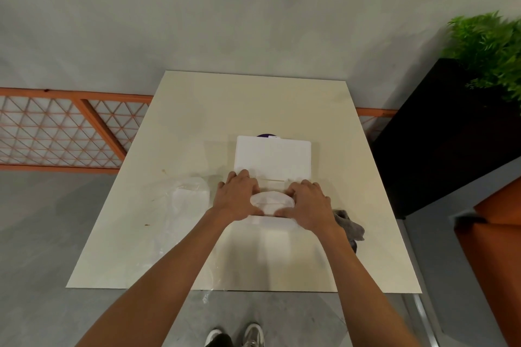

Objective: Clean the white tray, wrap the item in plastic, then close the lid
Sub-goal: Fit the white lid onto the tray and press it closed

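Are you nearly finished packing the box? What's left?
Wiping looks done: the grey cloth lies aside on the table. Now the left hand and right hand hold the round white item in the tray, seemingly wrapping it; I can't tell if that's finished. Still left: the lid lies open behind and needs closing.
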Available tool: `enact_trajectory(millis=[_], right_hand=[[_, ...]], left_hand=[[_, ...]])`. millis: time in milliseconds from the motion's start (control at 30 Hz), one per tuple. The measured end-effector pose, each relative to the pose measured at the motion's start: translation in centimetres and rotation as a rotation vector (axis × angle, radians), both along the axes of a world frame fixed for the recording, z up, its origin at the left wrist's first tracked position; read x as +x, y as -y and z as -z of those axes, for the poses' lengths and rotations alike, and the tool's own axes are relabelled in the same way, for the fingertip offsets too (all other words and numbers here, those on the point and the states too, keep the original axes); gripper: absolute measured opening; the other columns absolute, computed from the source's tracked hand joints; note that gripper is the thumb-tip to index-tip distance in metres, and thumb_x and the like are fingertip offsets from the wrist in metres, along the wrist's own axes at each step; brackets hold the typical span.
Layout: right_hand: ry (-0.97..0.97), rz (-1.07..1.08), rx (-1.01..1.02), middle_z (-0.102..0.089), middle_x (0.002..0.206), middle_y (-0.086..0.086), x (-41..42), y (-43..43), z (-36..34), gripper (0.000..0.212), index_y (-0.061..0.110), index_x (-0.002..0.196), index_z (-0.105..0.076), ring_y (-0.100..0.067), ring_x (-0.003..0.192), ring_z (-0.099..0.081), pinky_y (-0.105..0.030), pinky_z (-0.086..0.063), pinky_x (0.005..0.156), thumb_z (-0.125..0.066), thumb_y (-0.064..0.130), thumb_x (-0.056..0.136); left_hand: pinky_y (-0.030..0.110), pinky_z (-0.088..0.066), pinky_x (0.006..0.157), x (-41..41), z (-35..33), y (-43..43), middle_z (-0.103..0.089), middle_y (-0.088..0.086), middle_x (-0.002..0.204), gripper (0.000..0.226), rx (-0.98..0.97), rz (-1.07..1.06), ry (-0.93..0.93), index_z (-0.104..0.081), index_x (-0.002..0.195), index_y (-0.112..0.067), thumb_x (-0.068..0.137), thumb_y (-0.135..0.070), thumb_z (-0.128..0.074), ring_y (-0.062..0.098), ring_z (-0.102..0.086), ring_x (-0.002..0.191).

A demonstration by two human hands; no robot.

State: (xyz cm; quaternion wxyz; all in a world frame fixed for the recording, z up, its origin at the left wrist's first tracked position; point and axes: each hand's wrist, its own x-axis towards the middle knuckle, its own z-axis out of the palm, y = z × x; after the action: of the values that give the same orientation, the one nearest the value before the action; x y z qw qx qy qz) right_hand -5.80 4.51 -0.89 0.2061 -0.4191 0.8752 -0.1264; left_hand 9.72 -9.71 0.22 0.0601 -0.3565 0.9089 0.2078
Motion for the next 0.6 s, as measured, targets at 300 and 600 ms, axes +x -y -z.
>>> enact_trajectory(millis=[300, 600], right_hand=[[0.015, 0.133, -0.255, -0.071, 0.083, 0.014, 0.3, -1.1, 1.2, 0.019, 0.029, 0.085, -0.072, -0.017, 0.083, -0.067, -0.046, -0.059, 0.085, -0.075, 0.044, 0.097], [0.182, 0.428, -0.481, -0.059, 0.133, -0.002, 0.8, -2.9, 0.5, 0.039, 0.023, 0.133, -0.064, -0.021, 0.114, -0.063, -0.032, -0.049, 0.1, -0.073, 0.039, 0.099]], left_hand=[[0.042, -0.047, 0.094, 0.8, 0.5, -0.9, -0.062, -0.011, 0.089, 0.019, 0.024, -0.128, -0.209, -0.076, 0.09, -0.027, 0.097, -0.044, -0.07, 0.022, -0.06, 0.106], [0.031, -0.049, 0.093, 3.6, 1.7, -2.6, -0.062, 0.004, 0.115, 0.039, 0.18, -0.598, -0.62, -0.062, 0.131, -0.014, 0.103, -0.042, -0.061, 0.021, -0.065, 0.1]])
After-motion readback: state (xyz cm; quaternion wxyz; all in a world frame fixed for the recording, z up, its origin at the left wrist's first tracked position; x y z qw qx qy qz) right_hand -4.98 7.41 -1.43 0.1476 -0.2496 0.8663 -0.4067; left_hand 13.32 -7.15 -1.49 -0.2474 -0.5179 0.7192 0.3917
